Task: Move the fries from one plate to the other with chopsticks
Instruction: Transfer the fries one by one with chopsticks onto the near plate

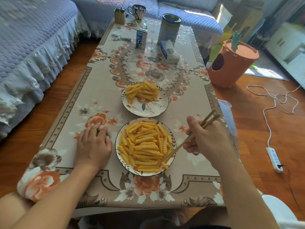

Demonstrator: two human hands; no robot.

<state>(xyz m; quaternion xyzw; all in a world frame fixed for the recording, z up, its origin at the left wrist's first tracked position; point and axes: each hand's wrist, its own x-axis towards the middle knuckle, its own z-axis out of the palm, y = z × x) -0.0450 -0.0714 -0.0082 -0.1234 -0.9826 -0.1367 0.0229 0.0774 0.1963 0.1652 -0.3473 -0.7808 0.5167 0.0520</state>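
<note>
While the left hand (93, 144) rests flat, the right hand (208, 138) holds chopsticks (188, 139) on a fry (164, 165).

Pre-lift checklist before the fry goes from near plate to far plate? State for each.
1. Right hand grips the chopsticks: ok.
2. Tips closed on a fry at the near plate's right rim: they meet it, but firm pinch cannot tell.
3. Fry free of the neighbouring pile: ok, it lies apart at the pile's edge.
4. Far plate has bare room: ok, the near half is bare.
5. Path between the plates: ok, only tablecloth.
6. Left hand steadying the plate: not ok, it rests on the cloth beside the plate.
</note>
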